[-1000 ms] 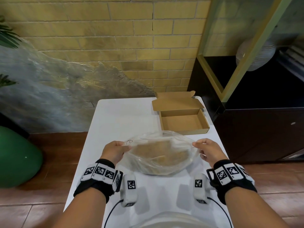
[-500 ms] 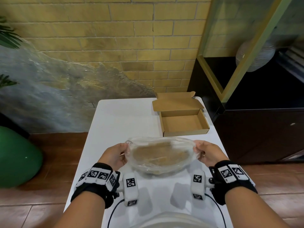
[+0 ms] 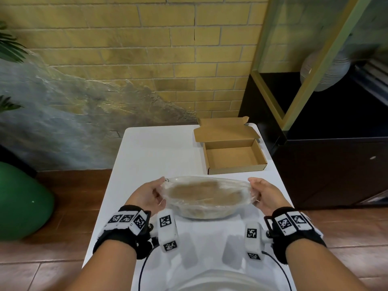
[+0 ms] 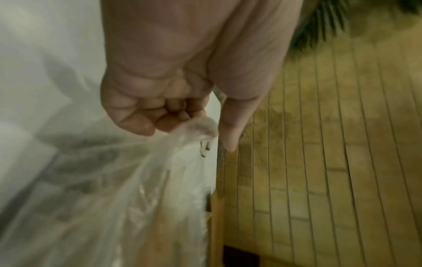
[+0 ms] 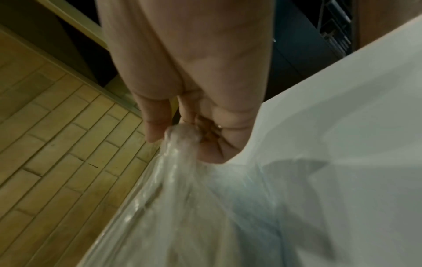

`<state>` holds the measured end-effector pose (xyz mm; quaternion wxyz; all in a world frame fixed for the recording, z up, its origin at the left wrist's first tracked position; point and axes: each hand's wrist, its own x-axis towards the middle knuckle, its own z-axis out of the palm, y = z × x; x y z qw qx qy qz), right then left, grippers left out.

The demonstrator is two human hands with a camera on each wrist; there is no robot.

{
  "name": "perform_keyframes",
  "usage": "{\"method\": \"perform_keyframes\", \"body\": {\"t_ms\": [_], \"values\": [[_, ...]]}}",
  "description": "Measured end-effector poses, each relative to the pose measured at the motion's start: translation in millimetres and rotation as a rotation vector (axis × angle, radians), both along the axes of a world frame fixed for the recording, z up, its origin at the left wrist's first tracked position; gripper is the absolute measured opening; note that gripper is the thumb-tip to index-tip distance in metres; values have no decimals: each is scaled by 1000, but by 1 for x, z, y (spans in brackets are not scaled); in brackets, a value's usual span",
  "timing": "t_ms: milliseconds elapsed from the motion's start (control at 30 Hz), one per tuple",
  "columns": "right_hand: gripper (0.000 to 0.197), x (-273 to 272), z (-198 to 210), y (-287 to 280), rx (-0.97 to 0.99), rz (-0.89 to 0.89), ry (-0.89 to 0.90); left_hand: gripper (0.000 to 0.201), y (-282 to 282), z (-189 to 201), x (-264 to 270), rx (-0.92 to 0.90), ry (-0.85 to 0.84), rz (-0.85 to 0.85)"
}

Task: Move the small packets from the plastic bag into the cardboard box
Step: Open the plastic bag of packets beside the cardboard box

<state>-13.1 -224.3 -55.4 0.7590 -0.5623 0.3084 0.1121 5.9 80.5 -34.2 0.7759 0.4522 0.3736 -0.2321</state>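
Bag stretched sideways between left hand and right hand, both pinching its ends; box lies beyond, nearer right hand.

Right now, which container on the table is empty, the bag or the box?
The cardboard box: its bare brown floor shows, while the plastic bag holds brown packets.

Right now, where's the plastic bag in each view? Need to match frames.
Head: plastic bag low centre, stretched between left hand and right hand.
Left wrist: lower left, under the curled fingers.
Right wrist: lower centre, bunched in the fingers.
Shared landmark: white table.
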Motion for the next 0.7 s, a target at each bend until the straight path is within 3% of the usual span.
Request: {"method": "perform_keyframes", "body": {"t_ms": [33,100,300,400,700], "values": [[8,0,0,0,-37,21,-1,11,-3,0,-2,62,-13,-26],[5,1,0,0,-74,47,27,16,-6,-5,-5,130,-59,-62],[11,6,-5,-4,-86,127,274,13,-4,-12,-12,146,-38,-9],[15,7,-7,-5,-38,134,208,16,-3,-11,-12,140,9,-20],[22,-4,-6,-4,304,-125,37,27,10,-26,-13,-345,60,314]]}}
